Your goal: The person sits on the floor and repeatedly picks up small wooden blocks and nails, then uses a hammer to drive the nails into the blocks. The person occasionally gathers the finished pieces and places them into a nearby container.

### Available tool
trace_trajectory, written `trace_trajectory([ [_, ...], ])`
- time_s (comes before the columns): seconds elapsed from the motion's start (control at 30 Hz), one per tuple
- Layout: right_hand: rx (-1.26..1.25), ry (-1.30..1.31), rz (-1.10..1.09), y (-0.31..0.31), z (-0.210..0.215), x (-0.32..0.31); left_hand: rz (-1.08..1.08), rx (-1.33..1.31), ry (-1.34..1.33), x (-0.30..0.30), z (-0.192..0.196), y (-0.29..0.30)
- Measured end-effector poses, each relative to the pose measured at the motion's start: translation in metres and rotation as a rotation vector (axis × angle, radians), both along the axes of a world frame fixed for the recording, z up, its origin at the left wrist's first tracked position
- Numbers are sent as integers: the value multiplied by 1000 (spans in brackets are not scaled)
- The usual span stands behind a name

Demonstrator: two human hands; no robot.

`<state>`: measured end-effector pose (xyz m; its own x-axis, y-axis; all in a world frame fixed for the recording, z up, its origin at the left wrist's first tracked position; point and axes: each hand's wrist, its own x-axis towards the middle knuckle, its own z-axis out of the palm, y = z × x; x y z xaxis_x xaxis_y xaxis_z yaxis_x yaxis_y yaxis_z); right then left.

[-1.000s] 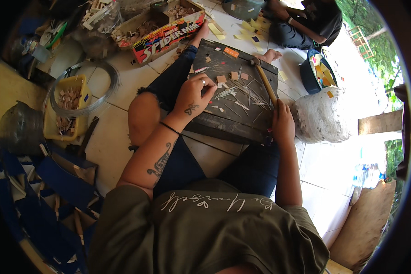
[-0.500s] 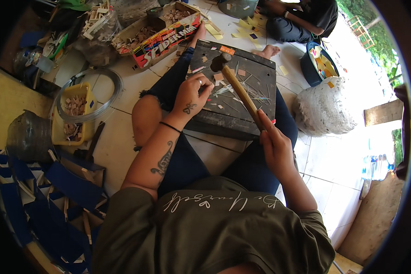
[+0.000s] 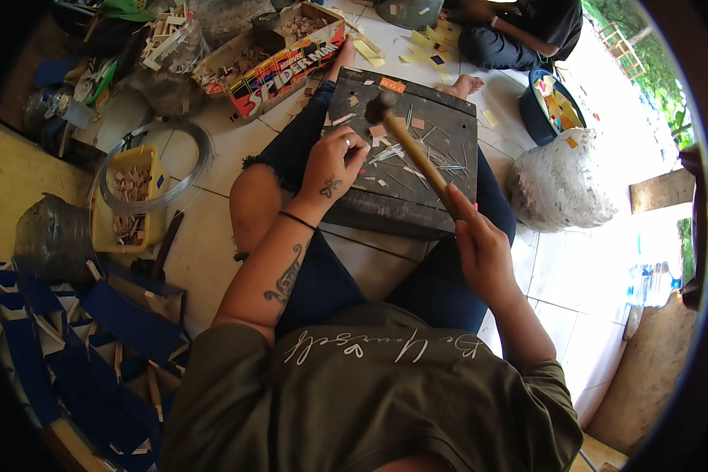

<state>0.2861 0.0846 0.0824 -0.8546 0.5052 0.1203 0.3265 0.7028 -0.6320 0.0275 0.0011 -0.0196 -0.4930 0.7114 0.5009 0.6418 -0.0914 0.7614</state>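
Observation:
My right hand (image 3: 484,248) grips the lower end of a hammer's wooden handle (image 3: 418,156). The dark hammer head (image 3: 381,108) is up over the far-left part of a low dark board (image 3: 401,197) between my legs. Left of the hammer, my left hand (image 3: 336,161) is closed in a pinch at the board's left side; whatever its fingertips hold is too small to make out. Thin metal wire pieces (image 3: 448,161) and small tan squares (image 3: 379,131) lie scattered on the board, to the right of my left hand and under the hammer.
A printed cardboard box (image 3: 283,75) of small wooden pieces stands at far left. Nearer are a yellow basket (image 3: 159,189) and a wire coil (image 3: 200,169). Blue folded pieces (image 3: 126,315) pile up at lower left. At right are a blue tub (image 3: 536,126), a wrapped bundle (image 3: 562,185) and a seated person (image 3: 519,39).
The hammer head has moved only slightly, and its handle is a little blurred. My left hand stays pinched in nearly the same place. The view has shifted slightly.

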Motion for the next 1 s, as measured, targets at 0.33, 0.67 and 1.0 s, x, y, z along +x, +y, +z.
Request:
trace_trajectory([
  [0.33, 51, -47, -1, 8, -1, -3, 23, -17, 57, 1, 4, 0],
  [0.67, -109, 5, -120, 34, -21, 0, 20, 29, 6, 3, 6, 0],
  [1.0, 545, -129, -425, 86, -82, -20, 255, 130, -329, -56, -25, -37],
])
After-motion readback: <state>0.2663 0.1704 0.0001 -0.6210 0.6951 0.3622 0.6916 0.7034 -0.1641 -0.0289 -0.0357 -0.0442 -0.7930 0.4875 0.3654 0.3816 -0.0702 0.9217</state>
